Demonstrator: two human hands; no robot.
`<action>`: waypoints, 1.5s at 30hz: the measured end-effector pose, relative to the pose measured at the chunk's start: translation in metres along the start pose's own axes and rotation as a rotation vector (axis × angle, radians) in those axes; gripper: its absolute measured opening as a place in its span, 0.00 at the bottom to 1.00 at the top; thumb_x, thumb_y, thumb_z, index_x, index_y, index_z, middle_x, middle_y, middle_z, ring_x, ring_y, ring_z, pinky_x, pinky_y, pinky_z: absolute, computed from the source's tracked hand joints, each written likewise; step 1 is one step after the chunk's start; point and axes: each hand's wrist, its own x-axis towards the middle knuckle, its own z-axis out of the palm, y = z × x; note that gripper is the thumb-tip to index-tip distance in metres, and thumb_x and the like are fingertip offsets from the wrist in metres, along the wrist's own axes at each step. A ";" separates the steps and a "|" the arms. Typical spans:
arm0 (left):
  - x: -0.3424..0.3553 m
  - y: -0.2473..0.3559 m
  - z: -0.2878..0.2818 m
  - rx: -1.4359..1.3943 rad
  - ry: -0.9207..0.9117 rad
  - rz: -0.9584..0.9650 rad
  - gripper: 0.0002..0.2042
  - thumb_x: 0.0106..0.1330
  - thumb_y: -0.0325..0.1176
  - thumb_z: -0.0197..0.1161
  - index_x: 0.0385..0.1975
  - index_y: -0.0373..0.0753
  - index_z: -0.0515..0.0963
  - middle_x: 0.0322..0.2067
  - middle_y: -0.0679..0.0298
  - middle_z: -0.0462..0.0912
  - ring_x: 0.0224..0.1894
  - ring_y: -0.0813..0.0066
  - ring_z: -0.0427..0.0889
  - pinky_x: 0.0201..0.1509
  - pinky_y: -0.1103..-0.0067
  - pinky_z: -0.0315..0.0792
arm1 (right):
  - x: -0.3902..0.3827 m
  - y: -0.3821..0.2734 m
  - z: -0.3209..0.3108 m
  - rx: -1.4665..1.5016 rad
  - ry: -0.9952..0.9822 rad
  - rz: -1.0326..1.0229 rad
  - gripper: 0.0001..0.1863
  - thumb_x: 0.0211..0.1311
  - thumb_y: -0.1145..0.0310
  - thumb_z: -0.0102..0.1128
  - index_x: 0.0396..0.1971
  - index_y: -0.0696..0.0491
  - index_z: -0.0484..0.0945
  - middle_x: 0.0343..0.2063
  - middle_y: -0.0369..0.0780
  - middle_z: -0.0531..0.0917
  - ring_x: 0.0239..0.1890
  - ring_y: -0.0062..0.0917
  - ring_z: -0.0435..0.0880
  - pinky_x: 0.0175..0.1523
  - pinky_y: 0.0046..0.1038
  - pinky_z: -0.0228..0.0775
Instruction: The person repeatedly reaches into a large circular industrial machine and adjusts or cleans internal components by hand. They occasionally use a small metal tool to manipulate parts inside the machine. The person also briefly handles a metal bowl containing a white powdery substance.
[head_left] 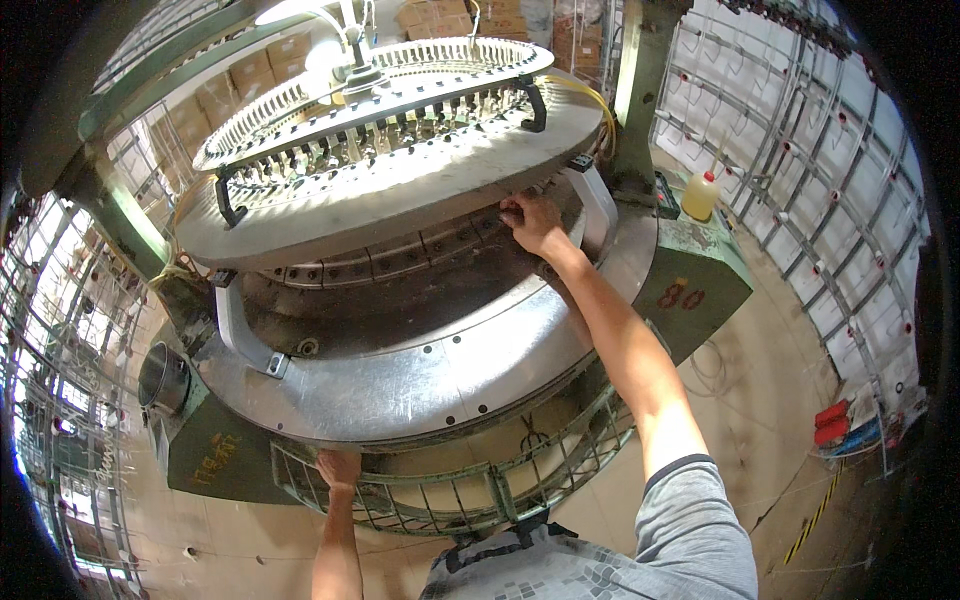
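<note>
Fingers (pixel 512 210) curl on the knitting machine (pixel 400 340); left hand (pixel 338 468) grips its guard (pixel 450 495); concrete floor (pixel 760 400).

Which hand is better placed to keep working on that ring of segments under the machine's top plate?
Probably the right hand: its fingers already touch the segment ring. The left hand is low, gripping the wire guard.

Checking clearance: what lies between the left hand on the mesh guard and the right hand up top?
In the head view, the machine's broad bare metal ring plate spans between left hand and right hand.
</note>
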 end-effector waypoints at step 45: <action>0.000 -0.001 0.004 -0.094 0.058 -0.043 0.12 0.60 0.39 0.63 0.32 0.36 0.83 0.32 0.51 0.86 0.34 0.47 0.85 0.40 0.58 0.77 | -0.003 0.014 0.011 -0.009 0.113 -0.051 0.15 0.62 0.58 0.68 0.44 0.48 0.81 0.41 0.43 0.87 0.43 0.44 0.85 0.48 0.45 0.78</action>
